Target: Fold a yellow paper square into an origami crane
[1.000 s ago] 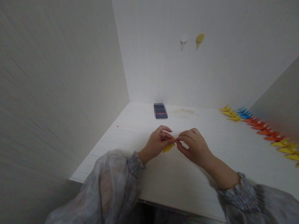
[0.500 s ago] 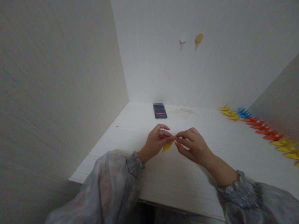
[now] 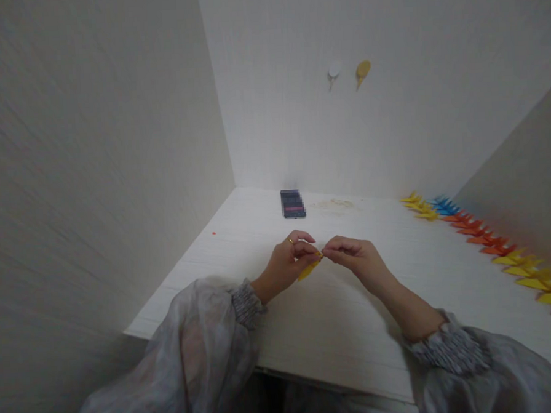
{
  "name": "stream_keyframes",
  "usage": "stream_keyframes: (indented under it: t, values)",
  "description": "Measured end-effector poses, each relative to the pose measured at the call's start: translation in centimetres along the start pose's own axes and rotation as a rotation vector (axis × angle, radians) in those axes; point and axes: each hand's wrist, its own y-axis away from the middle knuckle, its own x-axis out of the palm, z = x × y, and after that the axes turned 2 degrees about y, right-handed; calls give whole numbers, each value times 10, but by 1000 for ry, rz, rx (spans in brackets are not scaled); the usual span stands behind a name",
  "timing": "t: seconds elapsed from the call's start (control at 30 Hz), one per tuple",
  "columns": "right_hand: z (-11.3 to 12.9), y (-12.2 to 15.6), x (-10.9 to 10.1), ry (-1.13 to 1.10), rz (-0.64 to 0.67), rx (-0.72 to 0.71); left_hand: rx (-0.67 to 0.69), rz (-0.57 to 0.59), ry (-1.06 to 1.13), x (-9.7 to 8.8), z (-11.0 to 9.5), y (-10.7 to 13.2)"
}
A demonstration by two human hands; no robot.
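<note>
A small piece of folded yellow paper point(image 3: 308, 270) is pinched between the thumb and fingers of my left hand point(image 3: 291, 258), above the white table. Part of the paper is hidden by those fingers, and its pointed lower end hangs toward me. My right hand point(image 3: 358, 259) has its thumb and index finger closed on the paper's tip, so the two hands' fingertips nearly meet there. A ring is on one finger of the left hand.
On the white table point(image 3: 337, 332), a dark phone point(image 3: 293, 204) lies near the back wall. Yellow, blue and orange folded paper cranes point(image 3: 485, 238) run in a row down the right side. Two hooks point(image 3: 363, 70) are on the wall. An orange scrap point(image 3: 213, 233) lies at left.
My right hand has turned, and its spread lower fingers have come together into a pinch at the paper's tip. The left hand holds its place; the view has shifted slightly.
</note>
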Motion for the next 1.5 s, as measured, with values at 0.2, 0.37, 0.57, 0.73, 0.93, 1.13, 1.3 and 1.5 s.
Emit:
stream_keyframes:
  t: [0.2, 0.37, 0.57, 0.73, 0.93, 1.13, 1.3, 1.5]
  values:
    - [-2, 0, 2, -72, 31, 98, 11, 26, -22, 0, -1, 1]
    - [-2, -1, 3, -198, 57, 181, 25, 40, -47, -1, 0, 1]
    - [1, -1, 4, -235, 78, 222, 8, 26, 6, -1, 4, 1]
    - [2, 0, 4, -87, 38, 113, -20, 32, 83, 0, 5, 1]
    - [1, 0, 4, -211, 48, 208, -16, 2, 100, -1, 1, -1]
    - [2, 3, 12, -176, -42, 183, -29, -55, 248, 2, 2, -4]
    - [2, 5, 18, -60, -139, 86, -26, -51, 300, 3, 4, -4]
    - [6, 5, 21, 80, -198, -28, 1, -57, 292, 5, 4, -3]
